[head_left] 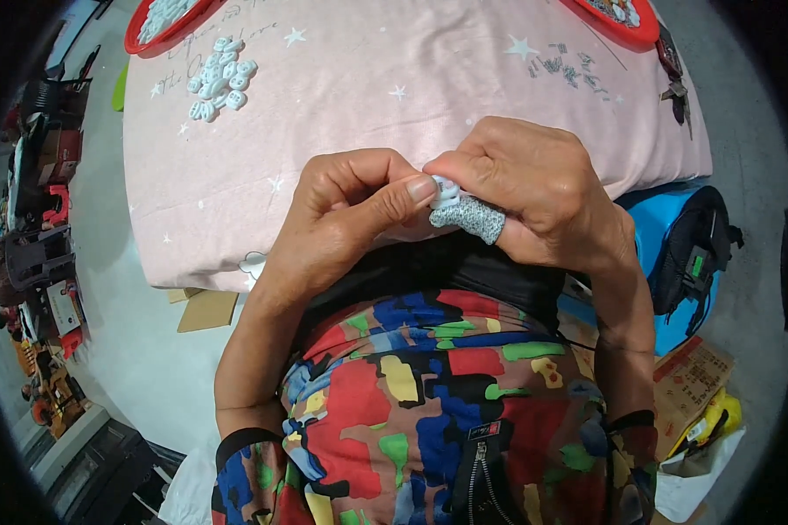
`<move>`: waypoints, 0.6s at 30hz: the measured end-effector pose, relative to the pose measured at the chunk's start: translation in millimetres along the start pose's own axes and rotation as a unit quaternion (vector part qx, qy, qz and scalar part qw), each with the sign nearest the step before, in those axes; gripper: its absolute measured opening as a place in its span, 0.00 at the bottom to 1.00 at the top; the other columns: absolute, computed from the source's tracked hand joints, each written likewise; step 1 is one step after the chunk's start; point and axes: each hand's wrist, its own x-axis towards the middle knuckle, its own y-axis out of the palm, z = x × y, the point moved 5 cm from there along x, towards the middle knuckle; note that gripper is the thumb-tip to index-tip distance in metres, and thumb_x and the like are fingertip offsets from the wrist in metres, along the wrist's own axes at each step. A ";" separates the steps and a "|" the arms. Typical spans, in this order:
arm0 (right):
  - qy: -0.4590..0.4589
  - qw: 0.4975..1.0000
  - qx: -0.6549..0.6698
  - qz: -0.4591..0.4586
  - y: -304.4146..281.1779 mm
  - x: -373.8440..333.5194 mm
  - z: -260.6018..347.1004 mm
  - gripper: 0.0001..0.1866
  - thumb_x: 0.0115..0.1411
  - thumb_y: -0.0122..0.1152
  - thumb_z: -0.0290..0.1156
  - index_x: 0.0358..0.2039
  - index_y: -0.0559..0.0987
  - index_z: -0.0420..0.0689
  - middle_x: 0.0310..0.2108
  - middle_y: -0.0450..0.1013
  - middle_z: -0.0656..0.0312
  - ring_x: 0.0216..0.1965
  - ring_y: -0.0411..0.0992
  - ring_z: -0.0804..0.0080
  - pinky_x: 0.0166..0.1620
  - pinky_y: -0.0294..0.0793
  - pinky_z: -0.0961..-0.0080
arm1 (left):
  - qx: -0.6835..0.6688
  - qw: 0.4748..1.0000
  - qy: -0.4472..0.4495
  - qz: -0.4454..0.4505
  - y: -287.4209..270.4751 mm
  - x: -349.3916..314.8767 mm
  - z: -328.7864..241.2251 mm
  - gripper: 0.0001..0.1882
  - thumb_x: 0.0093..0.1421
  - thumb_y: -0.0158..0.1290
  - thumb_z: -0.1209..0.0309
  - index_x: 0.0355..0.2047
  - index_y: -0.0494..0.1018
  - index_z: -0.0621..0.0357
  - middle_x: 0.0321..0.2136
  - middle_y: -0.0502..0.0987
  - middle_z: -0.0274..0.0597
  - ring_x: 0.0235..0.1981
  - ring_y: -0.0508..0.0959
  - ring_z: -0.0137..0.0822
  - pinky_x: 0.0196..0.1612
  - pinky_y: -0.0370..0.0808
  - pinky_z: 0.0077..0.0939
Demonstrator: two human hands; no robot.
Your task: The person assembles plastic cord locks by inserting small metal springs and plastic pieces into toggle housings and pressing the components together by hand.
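A small white plastic piece (445, 191) is held over the near part of the pink cloth. My left hand (337, 214) pinches its left side between thumb and forefinger. From the other side, my right hand (543, 192) has its fingers bent and closed against the same piece. A grey knitted finger sleeve (471, 219) covers one finger of that hand. Whether a tiny part also sits in the right fingertips is hidden. Loose white pieces (221, 79) lie in a heap at far left, and short thin metal parts (571, 66) lie scattered at far right.
Pink star-patterned cloth (350, 105) covers the table. Red baskets stand at its far corners, one with white pieces (162, 16), the other (646, 33) with mixed small parts. Keys (676, 92) lie at the right edge. A blue-and-black bag (678, 249) stands beside the table, near flattened cardboard (692, 385).
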 end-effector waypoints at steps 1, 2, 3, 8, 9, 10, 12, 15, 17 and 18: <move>-0.003 1.000 -0.005 0.013 0.4 -0.1 -0.5 0.17 0.42 0.65 0.21 0.37 0.79 0.37 0.26 0.73 0.56 0.25 0.74 0.63 0.27 0.71 0.73 | 0.012 1.000 -0.001 0.006 -0.5 0.5 0.4 0.10 0.64 0.55 0.70 0.31 0.76 0.66 0.26 0.77 0.36 0.28 0.75 0.22 0.33 0.73 0.14; -0.006 1.000 -0.010 0.027 1.0 -0.1 -1.1 0.17 0.42 0.65 0.21 0.37 0.79 0.38 0.25 0.73 0.56 0.25 0.74 0.63 0.27 0.72 0.73 | 0.024 1.000 -0.001 0.012 -1.3 1.0 0.9 0.10 0.64 0.55 0.69 0.31 0.76 0.66 0.25 0.77 0.36 0.27 0.74 0.21 0.32 0.73 0.14; -0.006 1.000 -0.010 0.027 0.5 0.5 -2.2 0.17 0.42 0.65 0.21 0.37 0.79 0.38 0.25 0.73 0.56 0.25 0.74 0.63 0.27 0.72 0.73 | 0.024 1.000 -0.001 0.012 -3.4 1.3 1.0 0.10 0.64 0.55 0.69 0.31 0.76 0.66 0.25 0.77 0.36 0.27 0.74 0.21 0.32 0.73 0.14; 0.012 1.000 0.022 0.007 1.0 0.4 -3.5 0.17 0.41 0.63 0.20 0.36 0.78 0.40 0.24 0.69 0.58 0.27 0.72 0.60 0.29 0.71 0.68 | 0.015 1.000 0.005 0.022 -1.1 3.4 0.1 0.11 0.64 0.54 0.69 0.32 0.76 0.66 0.25 0.76 0.33 0.27 0.73 0.20 0.31 0.72 0.13; 0.011 1.000 0.023 0.006 1.6 0.6 -2.7 0.17 0.41 0.63 0.20 0.36 0.78 0.40 0.24 0.69 0.58 0.27 0.72 0.60 0.29 0.71 0.68 | 0.015 1.000 0.005 0.021 -0.1 2.7 0.2 0.11 0.64 0.54 0.69 0.32 0.76 0.66 0.25 0.76 0.33 0.27 0.73 0.20 0.31 0.72 0.13; 0.018 1.000 0.023 -0.008 0.6 0.8 -2.7 0.16 0.42 0.64 0.20 0.36 0.78 0.40 0.24 0.70 0.57 0.27 0.72 0.60 0.28 0.71 0.69 | 0.005 1.000 0.007 0.002 -0.7 1.4 0.1 0.10 0.64 0.54 0.69 0.33 0.77 0.66 0.25 0.76 0.32 0.27 0.73 0.19 0.31 0.72 0.13; 0.026 0.999 0.023 -0.023 -0.3 1.2 -3.5 0.16 0.42 0.64 0.20 0.36 0.78 0.40 0.24 0.71 0.57 0.27 0.73 0.60 0.28 0.71 0.69 | -0.005 1.000 0.009 -0.016 1.9 -0.9 0.9 0.10 0.64 0.55 0.69 0.34 0.77 0.66 0.26 0.76 0.32 0.27 0.73 0.19 0.31 0.72 0.13; -0.006 0.999 0.004 -0.047 -0.5 0.9 -0.7 0.21 0.42 0.67 0.19 0.40 0.79 0.35 0.26 0.74 0.55 0.25 0.74 0.65 0.26 0.72 0.75 | 0.034 0.998 0.039 -0.042 4.7 -2.8 -1.2 0.09 0.63 0.56 0.71 0.35 0.77 0.66 0.26 0.76 0.30 0.27 0.72 0.18 0.31 0.70 0.11; 0.025 0.997 0.030 -0.065 0.0 -0.3 -1.0 0.20 0.43 0.66 0.18 0.41 0.80 0.36 0.27 0.74 0.58 0.25 0.73 0.69 0.26 0.69 0.78 | 0.059 0.995 0.058 -0.053 3.1 -3.1 -2.3 0.08 0.62 0.56 0.72 0.35 0.77 0.66 0.26 0.77 0.30 0.28 0.73 0.18 0.31 0.70 0.11; 0.025 0.997 0.030 -0.065 -0.4 -1.3 0.7 0.20 0.43 0.66 0.18 0.41 0.80 0.36 0.27 0.74 0.58 0.25 0.73 0.69 0.26 0.69 0.78 | 0.059 0.995 0.058 -0.053 1.4 -2.3 -0.4 0.08 0.62 0.56 0.72 0.35 0.77 0.66 0.26 0.77 0.30 0.28 0.73 0.18 0.31 0.70 0.11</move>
